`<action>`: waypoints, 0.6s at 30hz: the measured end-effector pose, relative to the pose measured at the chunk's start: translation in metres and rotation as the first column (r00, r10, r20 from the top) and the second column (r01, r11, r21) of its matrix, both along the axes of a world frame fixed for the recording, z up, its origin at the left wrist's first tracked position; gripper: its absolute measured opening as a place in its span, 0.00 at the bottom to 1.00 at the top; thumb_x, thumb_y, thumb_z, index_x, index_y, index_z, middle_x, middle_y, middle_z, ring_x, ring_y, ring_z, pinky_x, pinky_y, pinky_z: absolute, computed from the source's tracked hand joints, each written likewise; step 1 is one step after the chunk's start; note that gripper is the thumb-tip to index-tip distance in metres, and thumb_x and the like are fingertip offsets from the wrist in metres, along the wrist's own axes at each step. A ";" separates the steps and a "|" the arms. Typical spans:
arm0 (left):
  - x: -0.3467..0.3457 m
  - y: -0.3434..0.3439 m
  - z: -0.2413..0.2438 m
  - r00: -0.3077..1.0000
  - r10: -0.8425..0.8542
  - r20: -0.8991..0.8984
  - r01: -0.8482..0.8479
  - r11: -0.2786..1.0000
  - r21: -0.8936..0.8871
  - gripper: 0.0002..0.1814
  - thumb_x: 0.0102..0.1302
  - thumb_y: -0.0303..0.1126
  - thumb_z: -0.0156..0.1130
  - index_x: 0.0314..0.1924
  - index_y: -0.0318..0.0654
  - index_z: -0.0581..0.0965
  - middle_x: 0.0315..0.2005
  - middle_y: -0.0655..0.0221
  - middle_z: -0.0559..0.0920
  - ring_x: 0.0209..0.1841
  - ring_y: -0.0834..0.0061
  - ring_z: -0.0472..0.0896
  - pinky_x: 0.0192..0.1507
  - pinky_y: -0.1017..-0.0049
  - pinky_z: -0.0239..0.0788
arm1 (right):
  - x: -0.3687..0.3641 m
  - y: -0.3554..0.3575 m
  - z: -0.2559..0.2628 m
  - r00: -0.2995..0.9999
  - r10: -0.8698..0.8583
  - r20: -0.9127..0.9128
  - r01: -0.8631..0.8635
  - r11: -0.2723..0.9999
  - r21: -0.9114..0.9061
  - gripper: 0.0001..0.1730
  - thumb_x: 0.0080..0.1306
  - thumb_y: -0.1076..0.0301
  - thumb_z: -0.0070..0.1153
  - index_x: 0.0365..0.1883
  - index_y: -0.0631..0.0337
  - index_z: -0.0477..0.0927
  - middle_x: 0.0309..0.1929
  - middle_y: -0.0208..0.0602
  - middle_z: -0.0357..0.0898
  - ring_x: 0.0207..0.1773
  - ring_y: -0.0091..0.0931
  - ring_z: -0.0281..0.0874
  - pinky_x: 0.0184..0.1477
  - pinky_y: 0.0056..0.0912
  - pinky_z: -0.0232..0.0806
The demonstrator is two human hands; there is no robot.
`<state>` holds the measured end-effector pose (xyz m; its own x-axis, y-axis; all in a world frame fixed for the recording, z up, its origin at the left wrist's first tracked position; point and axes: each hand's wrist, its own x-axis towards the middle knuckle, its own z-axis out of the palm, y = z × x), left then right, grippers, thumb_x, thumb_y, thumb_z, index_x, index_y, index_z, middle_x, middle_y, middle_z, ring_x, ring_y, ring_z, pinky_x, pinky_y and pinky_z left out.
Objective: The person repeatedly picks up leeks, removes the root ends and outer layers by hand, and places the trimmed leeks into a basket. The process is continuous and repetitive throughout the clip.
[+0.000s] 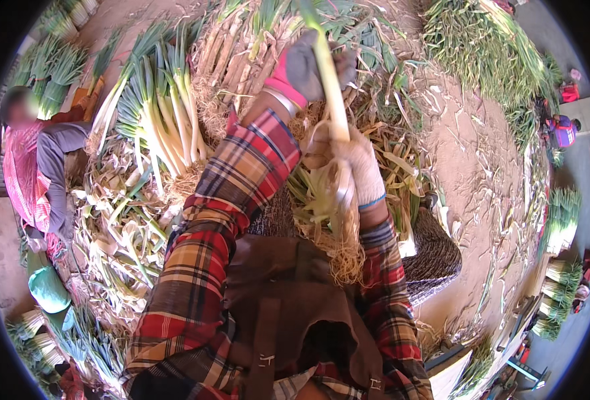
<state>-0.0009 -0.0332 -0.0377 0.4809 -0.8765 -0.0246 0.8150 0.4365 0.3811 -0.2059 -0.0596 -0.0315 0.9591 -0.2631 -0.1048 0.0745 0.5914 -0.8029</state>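
My left hand, in a grey glove with a pink cuff, is around the upper part of a large green onion. Below it my right hand, in a whitish knit glove, holds the same stalk near its lower part. The stalk runs nearly upright, with its hairy roots hanging over my brown apron. Dry outer leaves hang loose about the lower stalk, partly blurred. To the left lies a bunch of cleaned green onions with white stems. Ahead are unpeeled green onions with dry brown skins.
A heap of peeled-off leaves covers the ground at left. Another person sits beyond it. Piled green onions lie at the upper right, and tied bundles stand along the right. Leaf scraps are scattered over the bare earth.
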 end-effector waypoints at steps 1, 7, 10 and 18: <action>-0.005 -0.002 -0.009 0.992 -0.128 0.018 0.130 0.987 -0.095 0.29 0.70 0.48 0.48 0.56 0.24 0.66 0.42 0.51 0.76 0.39 0.61 0.77 0.45 0.60 0.73 | 0.004 0.006 0.011 0.999 -0.040 -0.029 0.043 0.990 0.133 0.24 0.59 0.62 0.56 0.49 0.69 0.71 0.40 0.43 0.79 0.34 0.27 0.79 0.33 0.22 0.72; 0.008 0.005 -0.026 0.998 0.059 -0.020 -0.052 0.973 0.225 0.18 0.69 0.46 0.53 0.41 0.35 0.73 0.24 0.72 0.69 0.22 0.74 0.65 0.23 0.71 0.62 | -0.031 0.035 0.002 0.993 0.087 -0.084 -0.047 0.920 0.389 0.24 0.67 0.56 0.51 0.52 0.67 0.71 0.27 0.34 0.77 0.19 0.21 0.68 0.19 0.19 0.64; -0.003 -0.004 -0.022 0.965 0.262 0.012 -0.236 0.848 0.474 0.14 0.68 0.44 0.54 0.35 0.39 0.72 0.21 0.71 0.68 0.19 0.73 0.64 0.20 0.70 0.60 | -0.076 0.046 0.000 0.979 0.060 -0.194 0.017 0.928 0.372 0.29 0.68 0.49 0.50 0.55 0.66 0.70 0.27 0.32 0.76 0.19 0.20 0.66 0.20 0.17 0.61; 0.029 -0.025 -0.074 0.965 0.252 0.070 -0.240 0.753 0.613 0.15 0.66 0.45 0.56 0.43 0.43 0.72 0.36 0.65 0.73 0.34 0.66 0.74 0.31 0.61 0.71 | -0.222 0.039 -0.010 0.933 0.150 -0.327 -0.215 0.961 -0.173 0.31 0.67 0.52 0.54 0.59 0.68 0.70 0.42 0.38 0.80 0.46 0.29 0.78 0.47 0.27 0.71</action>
